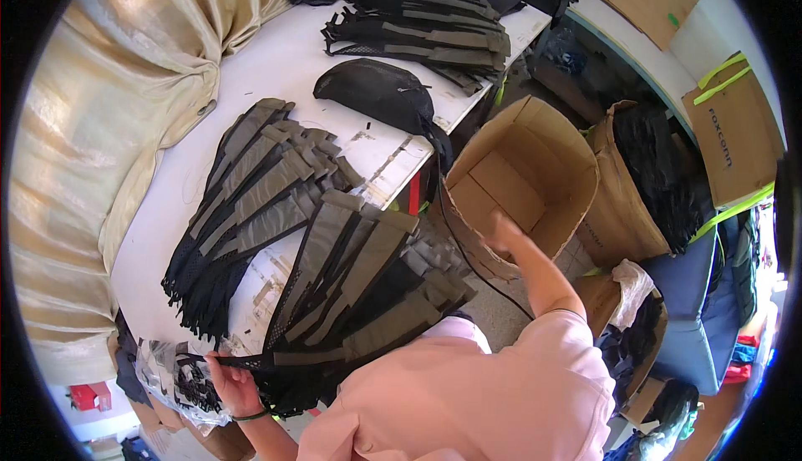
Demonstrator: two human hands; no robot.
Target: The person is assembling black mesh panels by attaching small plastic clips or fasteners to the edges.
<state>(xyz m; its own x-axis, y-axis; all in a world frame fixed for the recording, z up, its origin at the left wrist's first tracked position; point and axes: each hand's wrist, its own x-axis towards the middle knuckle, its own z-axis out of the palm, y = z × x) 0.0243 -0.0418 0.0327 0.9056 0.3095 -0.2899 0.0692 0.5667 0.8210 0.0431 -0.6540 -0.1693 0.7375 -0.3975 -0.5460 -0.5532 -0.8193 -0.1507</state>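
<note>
Though fanned, grey-banded black mesh pieces (359, 286)

We've got black mesh pieces (334, 286) with grey-olive strips on a white table (276, 60), a black pouch (376, 93), plain brown box (526, 169), cream curtain (109, 102), pink shirt (468, 394).

The right hand's fingers (499, 229) are hidden inside the cardboard box (568, 185).

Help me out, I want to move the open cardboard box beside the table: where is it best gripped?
Probably by the top rim of the cardboard box, from above: its flaps stand open and the walls are bare there. The right hand already reaches into it at the near rim.
</note>
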